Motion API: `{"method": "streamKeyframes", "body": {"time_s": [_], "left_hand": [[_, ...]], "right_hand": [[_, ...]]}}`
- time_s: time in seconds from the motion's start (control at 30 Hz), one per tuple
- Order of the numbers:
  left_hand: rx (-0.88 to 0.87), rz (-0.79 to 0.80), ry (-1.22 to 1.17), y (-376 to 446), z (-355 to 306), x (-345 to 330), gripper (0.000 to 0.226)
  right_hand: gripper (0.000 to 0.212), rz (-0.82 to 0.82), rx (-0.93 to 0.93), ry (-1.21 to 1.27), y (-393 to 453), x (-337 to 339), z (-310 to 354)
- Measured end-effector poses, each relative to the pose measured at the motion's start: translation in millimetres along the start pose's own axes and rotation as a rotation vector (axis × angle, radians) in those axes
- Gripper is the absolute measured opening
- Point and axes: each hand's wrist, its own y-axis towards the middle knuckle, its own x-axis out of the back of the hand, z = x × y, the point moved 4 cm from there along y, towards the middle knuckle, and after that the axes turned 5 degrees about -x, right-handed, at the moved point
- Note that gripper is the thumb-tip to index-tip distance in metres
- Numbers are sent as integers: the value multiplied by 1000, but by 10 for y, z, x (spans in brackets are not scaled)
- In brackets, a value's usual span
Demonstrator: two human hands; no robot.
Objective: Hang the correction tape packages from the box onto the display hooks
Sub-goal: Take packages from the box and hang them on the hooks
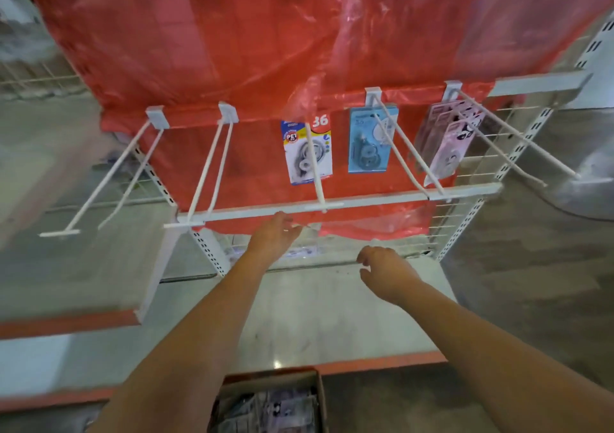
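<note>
box (pixel 270 399) sits at the near bottom edge, cut off by the frame and partly covered by the left forearm – contents are a blurred grey-and-white jumble of packages, individual items not readable. whole frame is motion-soft; print on the hung cards is mostly illegible apart from a "36" on the left one. area behind the lower edge of the red plastic sheet (pixel 252 50) is murky, something pale lies there but i can't tell what.

left hand (pixel 274 235) reaches far forward, arm nearly straight, fingers spread loosely and relaxed, tips just under the white front rail (pixel 365 200) – holding nothing. right hand (pixel 382 268) is lower and nearer, wrist bent, fingers loosely curled with a gap to the thumb – nothing in it either.

hung stock: white-and-blue package (pixel 307 153) on the centre hook, light blue package (pixel 372 143) to its right, a stack of pink packages (pixel 448 137) on the far right hook (pixel 518 133). the two left hooks (pixel 212 167) are bare.

hooks are thin white double-wire prongs clipped to a white crossbar. sheet is glossy, wrinkled, translucent red film. uprights are white slotted metal. lower shelf (pixel 315 316) is pale, smooth, with an orange front edge. box is brown cardboard.
</note>
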Motion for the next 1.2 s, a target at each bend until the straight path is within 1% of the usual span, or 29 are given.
{"method": "streamKeyframes", "body": {"time_s": [0.03, 0.1, 0.2, 0.3, 0.4, 0.63, 0.8, 0.9, 1.0, 1.1, 1.2], "left_hand": [[-44, -11, 52, -98, 52, -11, 36], [-74, -23, 136, -326, 230, -56, 32], [-130, 9, 370, -734, 422, -99, 29], [-83, 44, 467, -1095, 762, -208, 29], [-41, 104, 534, -1428, 1171, -402, 31], [128, 253, 526, -1950, 2421, -1117, 29], [209, 276, 441, -2042, 3444, -1815, 25], [233, 304, 410, -2014, 3997, -2271, 24], [261, 282, 388, -1909, 4460, -2678, 22], [292, 194, 420, -1693, 4861, -2969, 23], [295, 208, 451, -1438, 5205, -3225, 10]], "right_hand": [[32, -11, 8, -5, -42, -2, 49], [33, -9, 27, -14, -147, -51, 155], [35, 22, 84, -72, -317, -237, 301], [36, 80, 124, -93, -482, -577, 361], [36, 142, 132, -87, -614, -1084, 325], [33, 327, 144, -167, -762, -2520, 76], [31, 417, 139, -246, -613, -3551, -43], [31, 440, 129, -253, -444, -4224, -96], [33, 478, 139, -296, -240, -4854, -100], [33, 517, 176, -376, 27, -5423, -93], [31, 509, 180, -382, 340, -5884, -142]]}}
